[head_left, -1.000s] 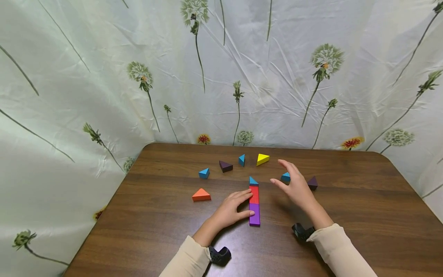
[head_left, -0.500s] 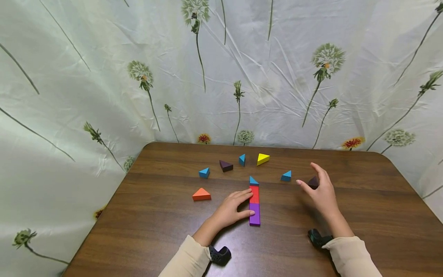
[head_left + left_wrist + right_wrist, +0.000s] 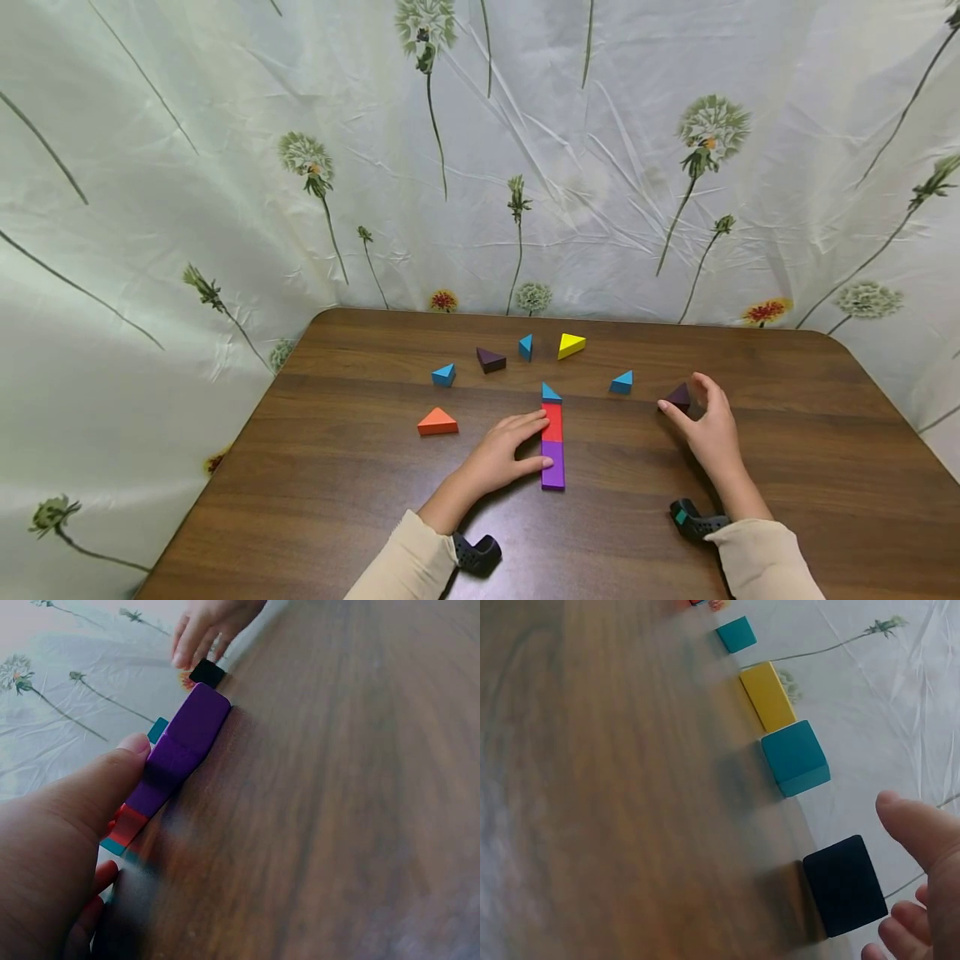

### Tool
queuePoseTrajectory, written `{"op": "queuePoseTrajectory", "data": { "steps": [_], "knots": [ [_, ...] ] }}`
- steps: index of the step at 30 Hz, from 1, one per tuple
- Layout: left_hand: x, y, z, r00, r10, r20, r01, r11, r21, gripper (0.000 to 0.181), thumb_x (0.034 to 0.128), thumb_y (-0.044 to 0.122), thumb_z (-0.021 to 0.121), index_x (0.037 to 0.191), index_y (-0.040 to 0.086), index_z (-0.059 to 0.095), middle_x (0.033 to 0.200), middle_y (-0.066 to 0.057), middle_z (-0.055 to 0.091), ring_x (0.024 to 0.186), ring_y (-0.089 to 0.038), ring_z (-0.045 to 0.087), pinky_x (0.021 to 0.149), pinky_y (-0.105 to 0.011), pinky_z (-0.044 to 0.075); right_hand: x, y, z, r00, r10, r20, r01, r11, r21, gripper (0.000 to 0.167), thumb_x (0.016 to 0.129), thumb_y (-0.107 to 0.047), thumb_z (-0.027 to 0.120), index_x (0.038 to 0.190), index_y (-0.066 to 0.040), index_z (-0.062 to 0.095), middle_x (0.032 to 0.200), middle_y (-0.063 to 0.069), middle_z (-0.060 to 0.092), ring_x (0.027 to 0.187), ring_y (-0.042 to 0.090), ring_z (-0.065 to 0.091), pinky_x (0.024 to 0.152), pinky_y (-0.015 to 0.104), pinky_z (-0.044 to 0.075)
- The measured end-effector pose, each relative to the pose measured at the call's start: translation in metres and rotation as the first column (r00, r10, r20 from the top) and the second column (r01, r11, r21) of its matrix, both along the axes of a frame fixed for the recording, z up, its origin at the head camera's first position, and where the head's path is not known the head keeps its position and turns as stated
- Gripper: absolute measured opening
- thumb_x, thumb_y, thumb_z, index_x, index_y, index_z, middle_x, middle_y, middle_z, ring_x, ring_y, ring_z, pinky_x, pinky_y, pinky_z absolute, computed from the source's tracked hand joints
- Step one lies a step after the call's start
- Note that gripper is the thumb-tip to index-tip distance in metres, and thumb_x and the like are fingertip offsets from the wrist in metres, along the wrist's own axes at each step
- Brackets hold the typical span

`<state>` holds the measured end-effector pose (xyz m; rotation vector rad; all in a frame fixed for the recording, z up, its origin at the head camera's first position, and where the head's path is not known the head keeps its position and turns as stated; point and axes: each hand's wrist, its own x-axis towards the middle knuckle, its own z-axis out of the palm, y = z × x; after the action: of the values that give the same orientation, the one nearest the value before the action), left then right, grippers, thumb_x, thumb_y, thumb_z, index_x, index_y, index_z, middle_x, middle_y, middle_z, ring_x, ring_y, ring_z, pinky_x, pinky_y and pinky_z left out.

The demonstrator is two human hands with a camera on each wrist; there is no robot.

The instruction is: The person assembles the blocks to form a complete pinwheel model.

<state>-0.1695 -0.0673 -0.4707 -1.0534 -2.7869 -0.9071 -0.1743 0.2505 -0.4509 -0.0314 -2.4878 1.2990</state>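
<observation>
A column runs away from the person: a purple block nearest, a red block, then a small blue triangle. My left hand lies at its left side, fingertips on the red block and thumb on the purple one. In the left wrist view the thumb of this hand touches the purple block. On the right, a dark triangular block stands between the parted thumb and fingers of my right hand. The right wrist view shows the hand beside the dark block, thumb apart from it.
Across the wooden table lie an orange triangle, a blue one, a dark one, another blue one, a yellow one and a blue one. Flowered cloth hangs behind.
My right hand has moved right, from the blue triangle to the dark one, and lowered around it with thumb and fingers closer together. The left hand has kept its place.
</observation>
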Motion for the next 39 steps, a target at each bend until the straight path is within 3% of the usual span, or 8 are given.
{"op": "queuePoseTrajectory", "data": {
  "steps": [6,13,26,39],
  "knots": [
    [0.0009,0.0001,0.0004,1.000,0.000,0.003,0.000,1.000,0.000,0.059,0.0840,0.044,0.059,0.133,0.012,0.046,0.139,0.002,0.037,0.123,-0.020,0.037,0.101,-0.038,0.028,-0.0038,0.0024,-0.0064,0.996,0.008,0.088,-0.005,0.999,-0.039,0.077,0.083,-0.029,0.064,0.135,0.010,0.022,0.130,0.033,0.031,0.118,0.046,0.033,0.093,0.052,0.031],
    [0.0011,0.0003,-0.0003,1.000,0.004,0.003,-0.004,1.000,-0.007,0.059,0.0841,0.044,0.059,0.133,0.013,0.046,0.140,0.003,0.036,0.123,-0.020,0.036,0.101,-0.039,0.028,-0.0068,-0.0004,-0.0090,0.988,-0.032,0.152,0.031,0.999,0.010,0.075,0.085,-0.035,0.061,0.133,0.010,0.025,0.129,0.033,0.031,0.115,0.046,0.034,0.091,0.054,0.032],
    [0.0012,0.0008,0.0001,1.000,-0.003,0.001,0.003,1.000,-0.001,0.059,0.0841,0.043,0.059,0.132,0.012,0.046,0.139,0.003,0.037,0.123,-0.020,0.036,0.100,-0.039,0.028,-0.0064,-0.0017,-0.0086,0.988,-0.064,0.144,0.065,0.998,-0.003,0.056,0.086,-0.014,0.057,0.129,0.010,0.031,0.124,0.032,0.036,0.112,0.043,0.038,0.092,0.051,0.032],
    [0.0009,0.0009,0.0003,1.000,-0.006,0.002,0.006,1.000,-0.001,0.059,0.0843,0.044,0.058,0.133,0.012,0.046,0.139,0.002,0.037,0.123,-0.020,0.037,0.100,-0.039,0.028,-0.0041,-0.0003,-0.0068,0.982,-0.118,0.146,0.113,0.993,0.042,0.055,0.086,-0.018,0.061,0.123,0.014,0.039,0.113,0.032,0.039,0.103,0.043,0.046,0.088,0.048,0.039]
  ]
}}
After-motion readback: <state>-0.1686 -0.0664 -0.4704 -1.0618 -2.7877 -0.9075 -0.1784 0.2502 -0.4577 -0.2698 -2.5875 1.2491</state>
